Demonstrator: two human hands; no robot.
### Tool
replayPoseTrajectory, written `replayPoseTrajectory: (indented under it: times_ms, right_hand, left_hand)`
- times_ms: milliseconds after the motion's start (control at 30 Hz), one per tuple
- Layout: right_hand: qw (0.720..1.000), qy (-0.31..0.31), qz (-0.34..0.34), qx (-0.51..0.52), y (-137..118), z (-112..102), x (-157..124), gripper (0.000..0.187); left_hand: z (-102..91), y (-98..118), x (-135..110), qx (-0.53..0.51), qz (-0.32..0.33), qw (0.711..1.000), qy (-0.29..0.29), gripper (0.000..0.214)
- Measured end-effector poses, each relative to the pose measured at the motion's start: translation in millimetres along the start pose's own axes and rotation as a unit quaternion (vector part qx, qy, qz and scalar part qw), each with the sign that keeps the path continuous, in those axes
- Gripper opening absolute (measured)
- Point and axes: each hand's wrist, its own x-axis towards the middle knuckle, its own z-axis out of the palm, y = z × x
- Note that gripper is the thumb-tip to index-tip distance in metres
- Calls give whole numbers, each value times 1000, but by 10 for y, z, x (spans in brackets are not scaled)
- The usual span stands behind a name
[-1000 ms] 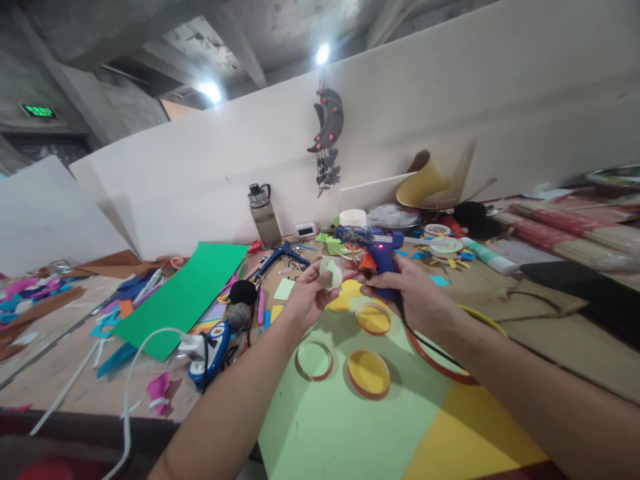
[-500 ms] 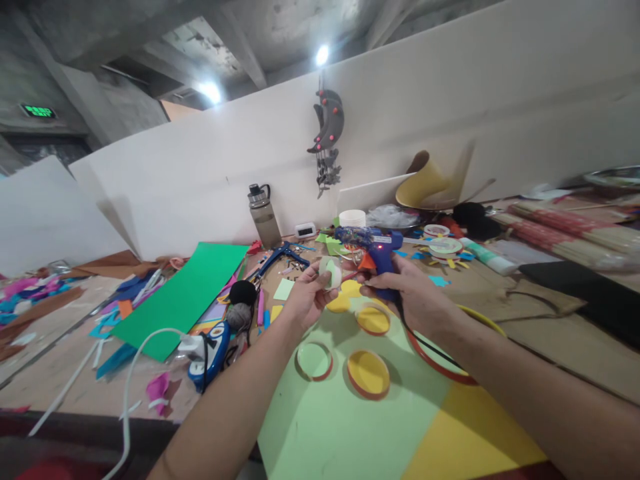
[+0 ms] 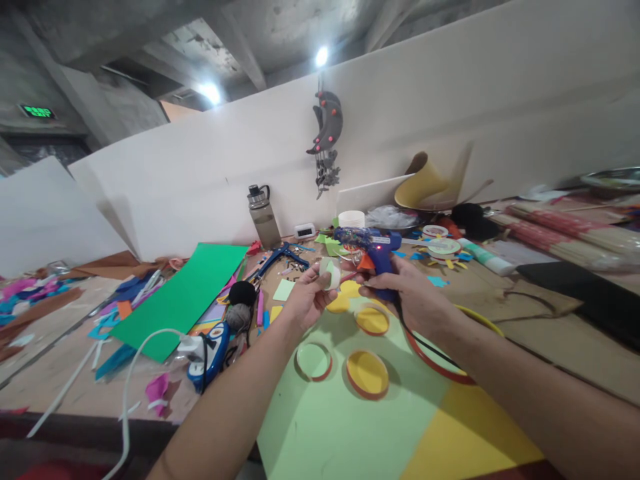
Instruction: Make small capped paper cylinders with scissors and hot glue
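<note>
My right hand [image 3: 407, 297] grips a blue hot glue gun [image 3: 381, 255] with a small red light on, its black cord running down along my wrist. The gun's nozzle points left at a small pale green ring [image 3: 331, 273] pinched in the fingers of my left hand [image 3: 305, 299]. Both hands hover above a light green sheet [image 3: 345, 413]. On that sheet lie two red-rimmed yellow discs [image 3: 368, 373] and an empty red-rimmed ring [image 3: 313, 361]. A larger red and yellow hoop [image 3: 440, 363] lies partly under my right forearm.
A dark green sheet [image 3: 183, 297], paper scraps, black and grey pompoms [image 3: 242, 303] and a white cable [image 3: 127, 380] crowd the left. A water bottle [image 3: 263, 217], white tub and rolled yellow paper [image 3: 423, 183] stand by the white back wall. Bamboo sticks [image 3: 565, 243] lie at right.
</note>
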Motion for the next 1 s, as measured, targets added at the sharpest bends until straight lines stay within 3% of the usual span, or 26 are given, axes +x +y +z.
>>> replayPoseTrajectory:
  times_ms: [200, 1000]
  right_hand:
    - [1000, -1, -1, -10, -1, -7, -2, 26]
    - [1000, 2, 4, 0, 23, -22, 28, 29]
  left_hand:
    - [8, -6, 4, -2, 0, 1000, 25, 32]
    - [-26, -2, 13, -1, -2, 1000, -2, 27]
